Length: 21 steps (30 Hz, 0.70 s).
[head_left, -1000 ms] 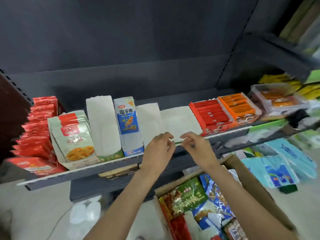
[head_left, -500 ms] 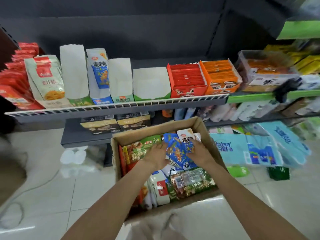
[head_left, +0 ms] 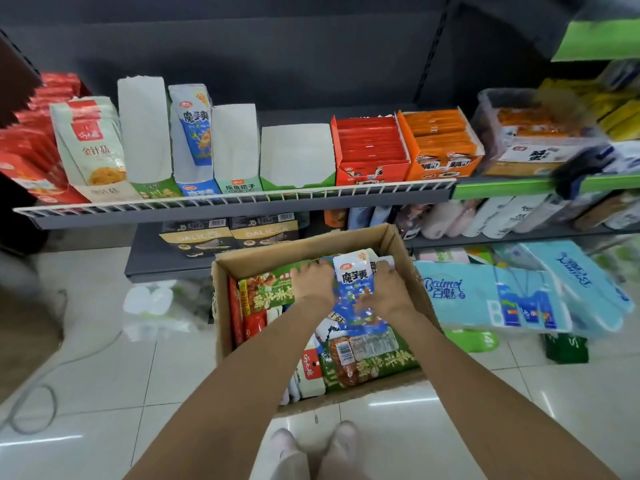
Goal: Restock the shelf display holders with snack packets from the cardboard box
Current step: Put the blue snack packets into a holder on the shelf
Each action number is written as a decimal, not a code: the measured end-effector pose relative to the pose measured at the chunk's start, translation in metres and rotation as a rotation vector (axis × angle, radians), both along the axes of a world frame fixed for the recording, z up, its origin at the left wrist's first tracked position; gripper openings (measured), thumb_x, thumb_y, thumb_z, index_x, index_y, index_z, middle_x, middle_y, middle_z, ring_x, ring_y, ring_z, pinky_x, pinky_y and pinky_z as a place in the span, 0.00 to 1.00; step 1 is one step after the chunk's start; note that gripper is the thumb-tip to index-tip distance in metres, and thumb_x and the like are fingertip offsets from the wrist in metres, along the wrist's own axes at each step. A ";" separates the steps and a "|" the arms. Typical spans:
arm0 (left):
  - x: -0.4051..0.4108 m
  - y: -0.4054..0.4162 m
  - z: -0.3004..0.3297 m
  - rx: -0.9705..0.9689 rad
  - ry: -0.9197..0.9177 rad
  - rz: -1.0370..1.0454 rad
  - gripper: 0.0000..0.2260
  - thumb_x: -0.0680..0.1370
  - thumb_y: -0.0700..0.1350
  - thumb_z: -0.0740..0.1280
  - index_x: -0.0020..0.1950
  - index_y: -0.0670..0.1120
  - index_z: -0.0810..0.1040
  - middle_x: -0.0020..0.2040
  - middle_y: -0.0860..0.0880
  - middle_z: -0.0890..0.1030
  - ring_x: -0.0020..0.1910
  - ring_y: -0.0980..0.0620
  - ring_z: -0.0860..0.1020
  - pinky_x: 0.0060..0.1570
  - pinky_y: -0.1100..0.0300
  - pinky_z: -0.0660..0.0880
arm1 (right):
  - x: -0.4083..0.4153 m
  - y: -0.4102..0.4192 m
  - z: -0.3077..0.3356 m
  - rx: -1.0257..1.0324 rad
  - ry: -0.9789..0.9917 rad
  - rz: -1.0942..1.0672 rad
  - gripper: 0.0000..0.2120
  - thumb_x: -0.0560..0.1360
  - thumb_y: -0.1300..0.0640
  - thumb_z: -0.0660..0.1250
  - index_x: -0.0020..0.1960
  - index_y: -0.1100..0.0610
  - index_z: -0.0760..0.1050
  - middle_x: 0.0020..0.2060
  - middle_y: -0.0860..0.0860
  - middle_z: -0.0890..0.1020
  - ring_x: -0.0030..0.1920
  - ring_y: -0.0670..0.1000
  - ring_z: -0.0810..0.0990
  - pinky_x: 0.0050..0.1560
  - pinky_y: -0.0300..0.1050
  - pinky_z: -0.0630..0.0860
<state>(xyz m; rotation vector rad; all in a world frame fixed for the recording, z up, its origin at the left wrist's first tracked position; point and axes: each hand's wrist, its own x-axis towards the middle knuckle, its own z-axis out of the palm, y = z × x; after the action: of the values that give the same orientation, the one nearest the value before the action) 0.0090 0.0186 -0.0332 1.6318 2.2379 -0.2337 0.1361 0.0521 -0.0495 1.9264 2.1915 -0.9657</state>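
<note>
An open cardboard box (head_left: 304, 247) on the floor holds many snack packets, green, red, white and blue. Both hands are inside it. My left hand (head_left: 313, 282) and my right hand (head_left: 389, 289) grip a stack of blue-and-white snack packets (head_left: 354, 277) from either side, near the box's far end. On the shelf above stand several white display holders: a tall empty one (head_left: 143, 129), one with a blue packet (head_left: 192, 129), a shorter empty one (head_left: 235, 143) and a wide empty one (head_left: 296, 152).
The shelf has a white wire front rail (head_left: 242, 197). Red (head_left: 369, 143) and orange (head_left: 438, 140) snack boxes stand to the right, red and beige packets to the left. Blue tissue packs (head_left: 491, 296) lie right of the box. A cable (head_left: 31, 407) lies on the tiled floor.
Both hands dropped from the shelf edge into the box and closed on the blue-and-white packets, which now stand lifted between them. The view tilted down.
</note>
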 end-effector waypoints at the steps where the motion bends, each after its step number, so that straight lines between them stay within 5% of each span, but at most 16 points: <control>1: -0.003 0.001 0.003 0.019 -0.092 0.054 0.15 0.76 0.48 0.68 0.58 0.41 0.73 0.56 0.42 0.78 0.59 0.42 0.75 0.55 0.51 0.71 | 0.004 0.003 0.000 -0.041 0.077 0.002 0.28 0.68 0.58 0.75 0.62 0.63 0.67 0.58 0.60 0.76 0.58 0.59 0.75 0.53 0.48 0.73; 3: -0.011 0.001 0.010 0.073 -0.298 0.135 0.06 0.78 0.43 0.66 0.46 0.41 0.75 0.49 0.40 0.80 0.52 0.40 0.78 0.49 0.50 0.73 | 0.012 0.007 0.005 -0.070 0.193 0.017 0.16 0.72 0.58 0.72 0.57 0.64 0.76 0.54 0.58 0.81 0.53 0.57 0.79 0.51 0.47 0.74; 5: -0.020 -0.005 0.017 0.159 -0.428 0.159 0.08 0.78 0.41 0.64 0.40 0.42 0.71 0.44 0.40 0.78 0.48 0.41 0.78 0.46 0.53 0.71 | 0.020 0.006 0.011 -0.026 0.361 -0.088 0.11 0.74 0.59 0.70 0.53 0.64 0.78 0.49 0.57 0.82 0.49 0.57 0.80 0.47 0.48 0.76; 9: -0.036 -0.024 0.038 0.504 -0.818 0.496 0.06 0.81 0.41 0.62 0.44 0.44 0.69 0.43 0.45 0.77 0.43 0.48 0.76 0.44 0.54 0.74 | 0.026 -0.005 0.035 -0.183 0.870 -0.495 0.04 0.75 0.61 0.69 0.49 0.59 0.76 0.47 0.54 0.82 0.45 0.53 0.81 0.45 0.47 0.77; 13: -0.031 -0.039 0.062 0.695 -1.393 0.741 0.12 0.79 0.34 0.62 0.42 0.49 0.64 0.45 0.43 0.72 0.47 0.52 0.77 0.48 0.55 0.81 | 0.019 -0.005 0.059 -0.470 1.152 -0.675 0.06 0.76 0.60 0.66 0.51 0.59 0.72 0.47 0.55 0.80 0.45 0.53 0.80 0.45 0.47 0.77; 16: -0.029 -0.045 0.070 0.650 -1.438 0.692 0.11 0.77 0.34 0.66 0.48 0.48 0.67 0.46 0.48 0.81 0.43 0.53 0.80 0.42 0.61 0.79 | 0.004 -0.005 0.077 -0.592 1.388 -0.677 0.07 0.78 0.63 0.63 0.56 0.62 0.71 0.49 0.58 0.81 0.43 0.53 0.83 0.40 0.47 0.81; 21: -0.038 -0.053 0.077 0.555 -1.415 0.677 0.11 0.76 0.35 0.68 0.50 0.49 0.71 0.52 0.42 0.82 0.50 0.44 0.81 0.52 0.48 0.76 | -0.021 -0.005 0.091 -0.535 1.371 -0.626 0.12 0.77 0.62 0.64 0.60 0.60 0.72 0.57 0.56 0.80 0.50 0.53 0.83 0.57 0.55 0.76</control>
<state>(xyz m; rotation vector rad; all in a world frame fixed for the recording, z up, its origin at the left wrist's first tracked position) -0.0287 -0.0343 0.0438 0.5970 1.4846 1.3460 0.1150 0.0473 0.0416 1.7959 1.0995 -3.2370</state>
